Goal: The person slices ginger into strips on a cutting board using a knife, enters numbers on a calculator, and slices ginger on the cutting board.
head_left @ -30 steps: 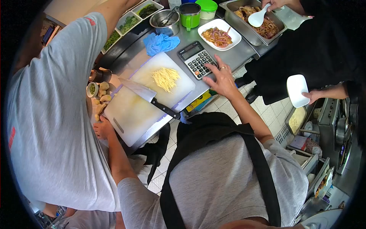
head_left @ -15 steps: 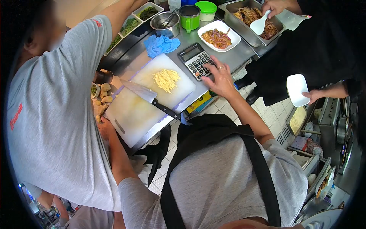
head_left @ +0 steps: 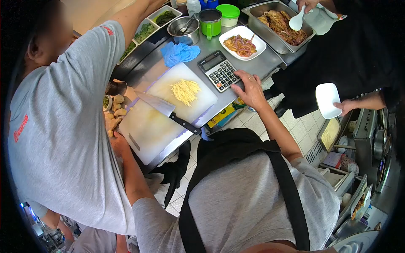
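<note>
My right hand rests at the lower right edge of a calculator, its fingers apart and a ring on one of them. My left hand is beside the left edge of the cutting board, near some ginger pieces; its fingers are partly hidden by the co-worker's shirt. A knife with a black handle lies across the board. Pale yellow shreds are heaped on the board's upper part. Above it is a crumpled blue cloth.
A co-worker stands close at the left. Another person holds a white spoon over a steel tray of food and an empty white dish. A filled plate, metal bowl and green mug stand behind the calculator.
My right hand has drawn back slightly from the calculator keys toward its lower right edge. The other person's spoon has moved up and right over the tray. The co-worker's head has come into view.
</note>
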The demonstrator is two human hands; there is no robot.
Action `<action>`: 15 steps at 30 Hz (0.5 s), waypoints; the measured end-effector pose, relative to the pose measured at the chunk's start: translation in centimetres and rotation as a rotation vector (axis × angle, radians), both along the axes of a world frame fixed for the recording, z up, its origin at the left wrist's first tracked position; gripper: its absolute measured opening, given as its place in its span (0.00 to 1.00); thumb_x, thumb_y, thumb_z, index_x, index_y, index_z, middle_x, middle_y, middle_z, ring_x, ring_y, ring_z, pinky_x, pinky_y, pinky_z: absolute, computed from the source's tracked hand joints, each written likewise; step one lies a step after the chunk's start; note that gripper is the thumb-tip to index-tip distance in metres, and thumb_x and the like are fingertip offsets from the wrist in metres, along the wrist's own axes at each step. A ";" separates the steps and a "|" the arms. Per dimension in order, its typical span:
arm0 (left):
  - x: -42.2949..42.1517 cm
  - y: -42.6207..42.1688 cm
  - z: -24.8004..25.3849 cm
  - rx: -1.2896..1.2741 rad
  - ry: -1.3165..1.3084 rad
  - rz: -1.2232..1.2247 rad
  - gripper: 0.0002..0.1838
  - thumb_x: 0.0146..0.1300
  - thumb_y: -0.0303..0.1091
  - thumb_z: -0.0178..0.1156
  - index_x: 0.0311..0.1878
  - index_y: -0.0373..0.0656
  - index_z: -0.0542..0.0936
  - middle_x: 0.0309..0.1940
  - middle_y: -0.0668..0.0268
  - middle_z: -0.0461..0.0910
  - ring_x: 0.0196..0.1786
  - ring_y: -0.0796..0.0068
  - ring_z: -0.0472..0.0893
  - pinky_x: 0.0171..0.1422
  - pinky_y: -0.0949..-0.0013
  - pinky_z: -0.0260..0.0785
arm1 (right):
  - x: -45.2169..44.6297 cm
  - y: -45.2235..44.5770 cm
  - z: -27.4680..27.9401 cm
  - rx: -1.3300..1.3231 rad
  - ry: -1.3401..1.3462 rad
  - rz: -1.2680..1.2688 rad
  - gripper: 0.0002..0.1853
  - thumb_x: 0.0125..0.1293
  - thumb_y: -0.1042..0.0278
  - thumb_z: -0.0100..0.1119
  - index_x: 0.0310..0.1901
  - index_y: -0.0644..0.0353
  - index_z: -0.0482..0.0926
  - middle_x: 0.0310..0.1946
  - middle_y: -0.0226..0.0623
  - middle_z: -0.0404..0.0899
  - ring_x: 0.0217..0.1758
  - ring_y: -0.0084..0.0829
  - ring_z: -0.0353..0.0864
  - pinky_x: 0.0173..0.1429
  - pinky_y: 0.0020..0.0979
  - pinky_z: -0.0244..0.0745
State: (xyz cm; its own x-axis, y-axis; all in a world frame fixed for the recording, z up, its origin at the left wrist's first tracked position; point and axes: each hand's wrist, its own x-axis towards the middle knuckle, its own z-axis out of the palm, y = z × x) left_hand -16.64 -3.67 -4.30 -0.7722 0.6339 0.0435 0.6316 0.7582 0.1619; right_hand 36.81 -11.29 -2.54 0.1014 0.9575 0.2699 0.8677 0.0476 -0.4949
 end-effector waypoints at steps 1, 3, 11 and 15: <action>0.2 -0.1 0.2 0.013 -0.026 -0.008 0.41 0.67 0.66 0.46 0.70 0.38 0.64 0.70 0.53 0.65 0.68 0.50 0.71 0.67 0.42 0.62 | 0.0 0.0 0.0 0.001 0.000 0.001 0.29 0.64 0.50 0.61 0.64 0.52 0.70 0.65 0.44 0.72 0.69 0.41 0.69 0.73 0.56 0.52; 0.2 -0.2 0.2 0.022 -0.009 -0.013 0.42 0.67 0.65 0.46 0.70 0.38 0.63 0.70 0.52 0.65 0.67 0.49 0.71 0.66 0.41 0.63 | -0.1 -0.1 0.1 -0.004 -0.003 -0.003 0.29 0.64 0.51 0.61 0.64 0.52 0.70 0.65 0.44 0.72 0.69 0.41 0.69 0.73 0.55 0.52; -6.5 2.0 -8.0 0.116 0.221 -0.067 0.42 0.68 0.65 0.46 0.72 0.39 0.61 0.69 0.54 0.67 0.64 0.48 0.74 0.64 0.40 0.65 | 0.2 0.2 0.3 -0.017 0.004 0.001 0.29 0.64 0.50 0.62 0.63 0.52 0.70 0.64 0.42 0.73 0.68 0.41 0.70 0.72 0.55 0.54; -5.3 1.5 -6.4 0.099 0.231 -0.079 0.42 0.68 0.65 0.46 0.72 0.40 0.60 0.69 0.56 0.67 0.64 0.48 0.74 0.64 0.42 0.66 | 0.3 0.3 1.1 -0.043 0.028 0.003 0.29 0.63 0.50 0.62 0.63 0.53 0.71 0.63 0.43 0.73 0.67 0.42 0.71 0.72 0.55 0.55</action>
State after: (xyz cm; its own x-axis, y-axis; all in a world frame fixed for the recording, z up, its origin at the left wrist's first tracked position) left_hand -21.96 -2.15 -10.71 -0.6828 0.6756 0.2780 0.7170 0.6928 0.0775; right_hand 37.06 -10.95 -1.42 0.1053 0.9686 0.2254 0.8535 0.0283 -0.5204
